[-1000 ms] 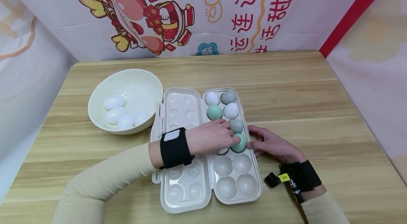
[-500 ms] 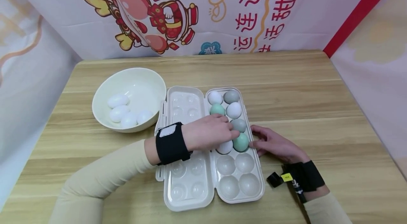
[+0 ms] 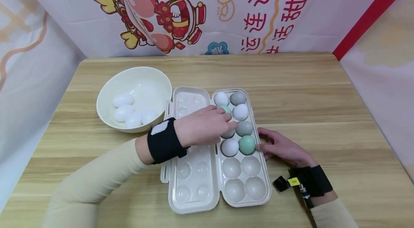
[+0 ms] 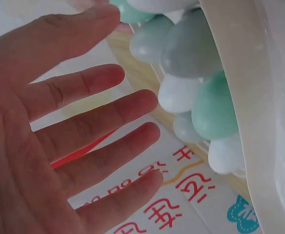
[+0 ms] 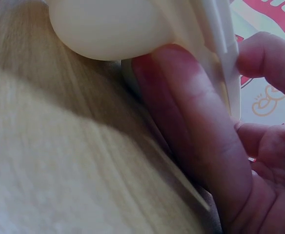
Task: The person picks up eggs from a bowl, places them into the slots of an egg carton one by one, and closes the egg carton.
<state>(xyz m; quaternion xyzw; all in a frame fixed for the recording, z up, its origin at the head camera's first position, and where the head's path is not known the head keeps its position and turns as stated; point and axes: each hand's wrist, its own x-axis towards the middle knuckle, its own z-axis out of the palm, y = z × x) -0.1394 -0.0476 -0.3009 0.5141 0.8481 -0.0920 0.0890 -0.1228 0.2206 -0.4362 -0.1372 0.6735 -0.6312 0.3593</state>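
The green egg [image 3: 247,145] sits in the egg tray's [image 3: 234,190] fourth row from the far end; the left hand [image 3: 207,125], at it a second ago, has drawn back leftward. The left wrist view reveals its fingers spread, released; the head view hides its palm. Only the right wrist view shows the right hand [image 3: 281,147] gripping the tray's edge from underneath.

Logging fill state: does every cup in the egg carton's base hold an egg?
No, in the head view the four cups at the near end of the egg carton stand empty.
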